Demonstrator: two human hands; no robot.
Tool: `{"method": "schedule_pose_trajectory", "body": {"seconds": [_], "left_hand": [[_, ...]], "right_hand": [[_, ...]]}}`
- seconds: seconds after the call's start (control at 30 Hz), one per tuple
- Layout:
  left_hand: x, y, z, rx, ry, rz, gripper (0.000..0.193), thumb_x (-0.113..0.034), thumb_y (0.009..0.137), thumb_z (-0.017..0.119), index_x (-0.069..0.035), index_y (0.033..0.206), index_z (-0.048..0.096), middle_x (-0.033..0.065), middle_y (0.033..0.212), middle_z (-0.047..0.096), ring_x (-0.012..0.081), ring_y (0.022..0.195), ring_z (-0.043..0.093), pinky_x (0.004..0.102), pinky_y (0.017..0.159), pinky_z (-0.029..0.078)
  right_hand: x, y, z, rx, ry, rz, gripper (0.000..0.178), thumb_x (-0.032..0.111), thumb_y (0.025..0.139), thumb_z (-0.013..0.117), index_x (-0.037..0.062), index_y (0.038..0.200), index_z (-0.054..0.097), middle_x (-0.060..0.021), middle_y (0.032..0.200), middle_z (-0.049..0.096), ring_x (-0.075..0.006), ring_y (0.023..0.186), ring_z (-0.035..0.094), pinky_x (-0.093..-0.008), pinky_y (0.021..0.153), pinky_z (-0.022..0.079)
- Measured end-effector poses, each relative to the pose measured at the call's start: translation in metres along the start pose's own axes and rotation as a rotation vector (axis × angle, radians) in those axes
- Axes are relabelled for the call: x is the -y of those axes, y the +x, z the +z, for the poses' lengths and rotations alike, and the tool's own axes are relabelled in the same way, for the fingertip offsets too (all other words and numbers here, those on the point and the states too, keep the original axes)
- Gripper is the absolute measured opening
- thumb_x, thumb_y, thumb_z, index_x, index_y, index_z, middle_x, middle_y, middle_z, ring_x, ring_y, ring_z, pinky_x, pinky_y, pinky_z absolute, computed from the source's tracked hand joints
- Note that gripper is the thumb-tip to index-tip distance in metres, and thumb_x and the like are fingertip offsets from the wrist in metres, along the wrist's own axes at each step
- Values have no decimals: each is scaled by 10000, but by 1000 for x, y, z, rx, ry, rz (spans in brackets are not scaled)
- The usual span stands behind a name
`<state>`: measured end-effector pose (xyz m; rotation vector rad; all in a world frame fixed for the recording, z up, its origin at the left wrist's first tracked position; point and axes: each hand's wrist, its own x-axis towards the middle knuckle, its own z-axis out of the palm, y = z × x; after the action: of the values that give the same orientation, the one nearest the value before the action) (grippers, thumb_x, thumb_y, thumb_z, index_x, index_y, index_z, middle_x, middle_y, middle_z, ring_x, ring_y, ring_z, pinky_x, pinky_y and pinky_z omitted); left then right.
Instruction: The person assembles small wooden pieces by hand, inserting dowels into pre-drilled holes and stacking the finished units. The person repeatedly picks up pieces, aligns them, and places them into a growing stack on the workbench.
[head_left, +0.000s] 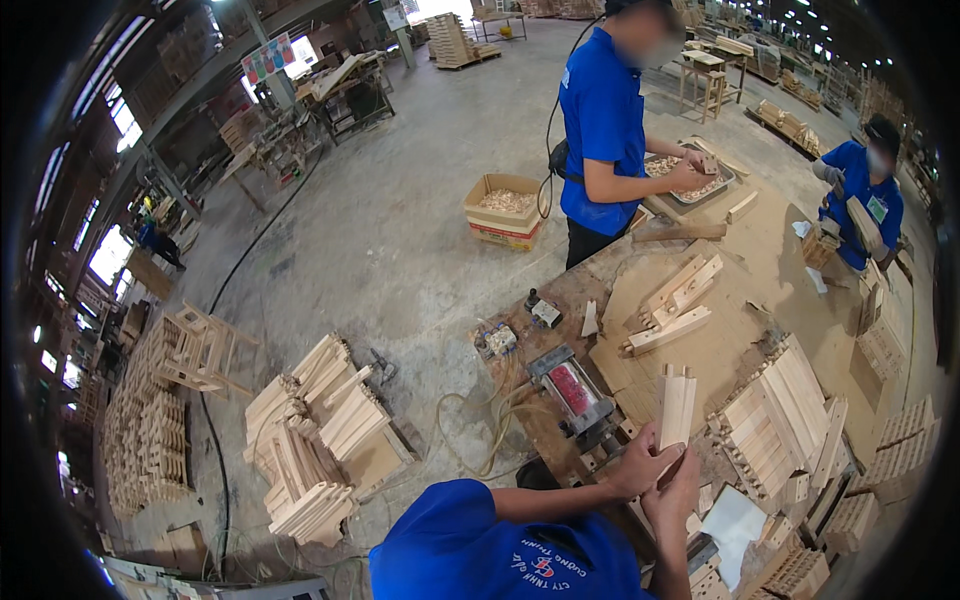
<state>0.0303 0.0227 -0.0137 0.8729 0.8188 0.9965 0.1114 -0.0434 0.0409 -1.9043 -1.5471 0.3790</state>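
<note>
Over the workbench I hold a pale wooden piece [676, 408] upright, with short dowel pegs sticking out of its top end. My left hand [640, 466] grips its lower end from the left. Close against it, my right hand [674, 492] has its fingers closed on the same end, partly hidden. Just left of the piece sits a metal clamp-like device [572, 390] with a red part in it. Stacked wooden slats [765, 425] lie to the right of my hands. Beyond them are a few loose wooden pieces [675, 300] on the cardboard-covered bench.
Across the bench a co-worker [605, 130] handles a wooden block above a tray of dowels [690, 185]. Another co-worker [865, 200] holds wooden parts at the far right. A box of small wooden bits [503, 210], wood stacks [320, 430] and a hose [470, 425] occupy the floor.
</note>
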Motion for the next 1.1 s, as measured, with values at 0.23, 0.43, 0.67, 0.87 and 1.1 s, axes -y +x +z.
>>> {"method": "schedule_pose_trajectory", "body": {"seconds": [0.23,0.43,0.67,0.87,1.1], "left_hand": [[-11,13,-11,-146,-83,-61,343,-227,966,758,16,1174,633,63,1042,700,128,948,654,304,851,540],[18,8,2,-170,142,-66,375,-220,983,749,-17,1276,633,67,1088,715,127,980,674,309,873,563],[-13,-4,-81,32,207,-183,499,-187,977,753,22,1383,553,70,1085,696,140,931,684,288,776,583],[-90,30,-184,-372,160,103,312,-180,1018,704,-11,1267,620,87,1093,714,133,893,694,259,711,581],[-134,49,-288,-712,334,258,233,-203,1019,683,-53,1192,637,59,1046,714,127,858,684,253,697,553]], "right_hand": [[-18,-11,-25,124,-161,-11,698,41,724,735,-27,1375,495,-264,1097,586,-481,1050,599,-542,880,491],[-30,-17,-15,15,-156,-44,689,84,769,751,-13,1403,500,-266,1154,618,-477,1031,621,-524,878,511],[-46,-7,-35,195,-251,17,654,90,758,757,2,1364,528,-223,1153,625,-426,1079,617,-512,917,475],[-71,-26,-23,334,-335,111,620,127,755,760,22,1328,545,-199,1164,618,-398,1112,617,-497,960,477],[-80,-38,-2,490,-358,117,598,208,799,792,65,1334,568,-151,1193,618,-349,1140,618,-492,963,472]]}}
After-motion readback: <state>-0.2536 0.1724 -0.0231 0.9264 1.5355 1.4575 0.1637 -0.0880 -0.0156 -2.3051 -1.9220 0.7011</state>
